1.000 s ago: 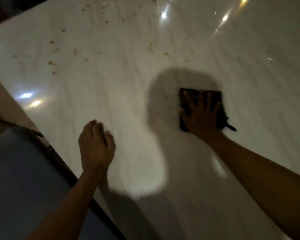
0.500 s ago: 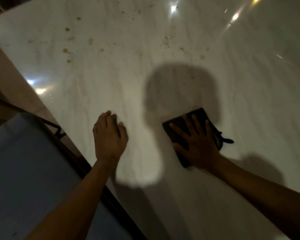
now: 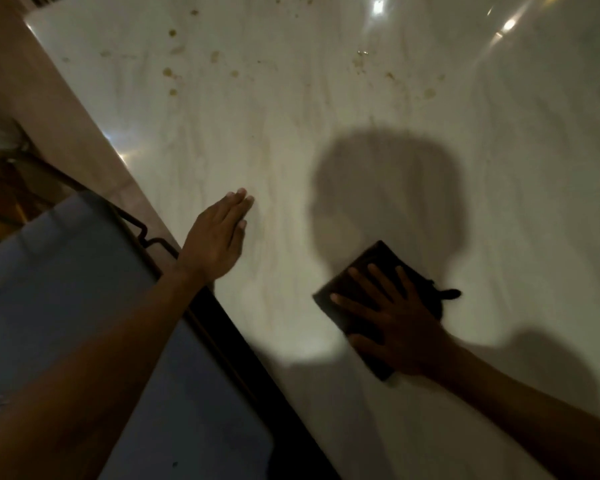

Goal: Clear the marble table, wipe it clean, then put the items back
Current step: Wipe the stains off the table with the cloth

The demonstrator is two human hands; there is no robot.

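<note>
Marble table lies bare, so clearing looks done. My right hand presses the dark cloth with spread fingers; brown stains remain far beyond my left hand, fingers straight together. Items not yet returned.

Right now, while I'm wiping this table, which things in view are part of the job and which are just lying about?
Part of the job:
marble table
dark cloth, pressed flat under the right hand
brownish stains at the far side, not yet wiped
left hand, open, at the table edge

Just lying about:
blue cushioned seat beside the table
</note>
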